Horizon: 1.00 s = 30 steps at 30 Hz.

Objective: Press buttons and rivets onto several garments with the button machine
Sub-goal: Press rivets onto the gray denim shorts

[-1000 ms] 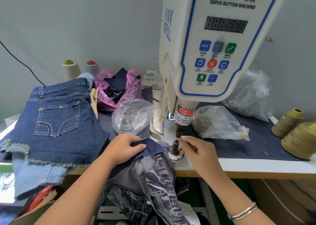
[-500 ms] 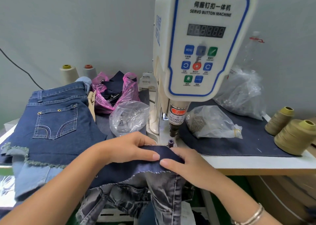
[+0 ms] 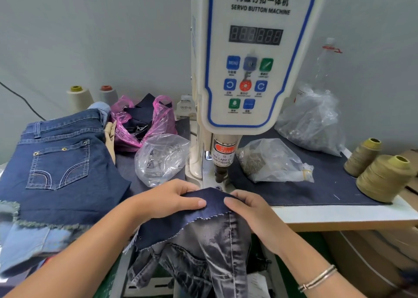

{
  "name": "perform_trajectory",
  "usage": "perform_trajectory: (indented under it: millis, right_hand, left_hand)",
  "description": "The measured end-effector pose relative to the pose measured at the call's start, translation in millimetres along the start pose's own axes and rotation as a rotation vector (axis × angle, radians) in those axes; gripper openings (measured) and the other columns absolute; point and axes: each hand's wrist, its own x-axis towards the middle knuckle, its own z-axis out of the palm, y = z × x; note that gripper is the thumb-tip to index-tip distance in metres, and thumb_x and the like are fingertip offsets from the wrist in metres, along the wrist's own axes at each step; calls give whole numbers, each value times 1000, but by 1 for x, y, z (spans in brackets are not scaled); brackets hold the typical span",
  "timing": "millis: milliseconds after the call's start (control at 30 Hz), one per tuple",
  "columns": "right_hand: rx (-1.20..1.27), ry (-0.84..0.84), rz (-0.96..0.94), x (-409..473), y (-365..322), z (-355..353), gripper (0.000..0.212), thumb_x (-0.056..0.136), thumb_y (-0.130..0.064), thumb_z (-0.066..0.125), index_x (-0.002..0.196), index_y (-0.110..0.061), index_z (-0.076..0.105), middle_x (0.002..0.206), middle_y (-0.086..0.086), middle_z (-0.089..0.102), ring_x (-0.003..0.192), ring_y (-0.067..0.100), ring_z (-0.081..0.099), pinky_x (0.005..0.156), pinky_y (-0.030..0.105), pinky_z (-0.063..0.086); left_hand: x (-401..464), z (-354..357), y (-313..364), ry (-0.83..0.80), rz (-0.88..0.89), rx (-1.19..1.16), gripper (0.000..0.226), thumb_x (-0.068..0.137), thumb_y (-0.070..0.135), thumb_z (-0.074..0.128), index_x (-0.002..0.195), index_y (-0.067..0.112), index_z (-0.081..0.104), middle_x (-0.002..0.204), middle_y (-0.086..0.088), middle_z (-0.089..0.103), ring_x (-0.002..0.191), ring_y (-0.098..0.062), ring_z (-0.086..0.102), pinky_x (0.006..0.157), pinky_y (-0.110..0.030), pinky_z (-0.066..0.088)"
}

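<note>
The dark denim piece (image 3: 210,204) is found at the front edge of the table (image 3: 339,214), draped over the lower die directly beneath the plunger (image 3: 220,173) of the button machine (image 3: 253,55). The rest of the garment (image 3: 203,259) hangs below the table edge.

Both hands are laid on the cloth with fingers straight and pressed flat. The left hand (image 3: 168,199) holds the fabric down on its left side. The right hand (image 3: 246,209) does the same on its right side, and the fingertips nearly meet in front of the die.

The denim is judged soft, light and limp, with a frayed edge; it would likely shift or wrinkle unless kept taut. Hold is best taken on either side of the die, well clear of the plunger, as the warning label (image 3: 224,153) advises.

Compared with one second ago, the lower die is now covered by the cloth, where it was then exposed with the right hand's fingers at it. The left hand has gone from gripping the fabric edge to pressing it flat. Against half a second ago, little difference is noted.
</note>
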Motion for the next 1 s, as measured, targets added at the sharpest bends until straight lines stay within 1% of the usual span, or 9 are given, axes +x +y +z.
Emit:
perform_trajectory:
  millis: [67, 133, 200, 300, 333, 500, 767, 867, 1000]
  right_hand:
    - [211, 64, 15, 4, 2, 1, 20, 90, -23, 61, 71, -23, 67, 73, 1, 64, 69, 13, 60, 63, 24, 45]
    - [354, 102, 35, 9, 3, 0, 15, 89, -21, 61, 79, -19, 71, 83, 9, 69, 76, 19, 65, 69, 29, 49]
    - [404, 122, 61, 12, 3, -1, 15, 88, -23, 61, 78, -19, 72, 82, 9, 69, 74, 18, 65, 68, 29, 49]
    - [458, 149, 113, 17, 2, -1, 19, 87, -25, 61, 70, -22, 69, 72, 5, 63, 63, 15, 60, 60, 26, 47]
    - [459, 144, 127, 19, 3, -1, 21, 88, -26, 61, 70, -22, 69, 73, 5, 63, 63, 15, 61, 61, 26, 48]
    - [527, 123, 243, 25, 3, -3, 24, 90, -30, 60, 89, -11, 74, 88, 14, 73, 73, 23, 70, 62, 28, 55]
    - [529, 146, 195, 30, 9, 0, 28, 92, -30, 58, 80, -15, 78, 85, 10, 74, 71, 20, 71, 60, 26, 55]
    - [541, 149, 192, 30, 10, 1, 27, 91, -29, 58, 80, -14, 78, 87, 10, 74, 72, 20, 71, 60, 25, 54]
    - [532, 153, 195, 31, 11, 0, 27, 91, -29, 58, 80, -14, 78, 87, 10, 74, 74, 19, 71, 62, 26, 54]
  left_hand:
    - [6, 2, 3, 5, -5, -34, 16, 93, 24, 64, 84, 11, 70, 75, 2, 64, 69, -8, 57, 66, -18, 43]
    - [12, 3, 4, 6, -12, -47, 18, 94, 20, 62, 78, 20, 71, 74, 5, 66, 68, -6, 59, 64, -18, 45]
    - [11, 1, 1, -5, -58, -104, 16, 93, 24, 64, 82, 15, 72, 80, 0, 69, 73, -10, 61, 70, -22, 47]
    - [5, -5, -7, 9, -85, -176, 46, 89, 34, 63, 108, -8, 60, 108, -23, 67, 94, -22, 58, 94, -44, 44]
    - [2, -5, -9, 11, -66, -175, 49, 91, 34, 62, 110, -11, 56, 111, -24, 65, 97, -23, 56, 98, -47, 42]
    - [7, -3, -22, 53, -4, -239, 51, 86, 33, 59, 111, -11, 55, 101, -13, 65, 92, -22, 57, 87, -34, 42]
    - [17, -7, -33, 57, -42, -419, 32, 83, 22, 71, 102, -3, 66, 97, -17, 70, 80, -20, 66, 75, -25, 54]
    - [20, -7, -39, 67, -52, -461, 44, 80, 21, 73, 110, -9, 62, 102, -20, 68, 84, -24, 65, 77, -29, 54]
    - [21, -7, -41, 54, -51, -494, 46, 79, 25, 68, 110, -8, 62, 98, -17, 70, 80, -20, 67, 72, -26, 55]
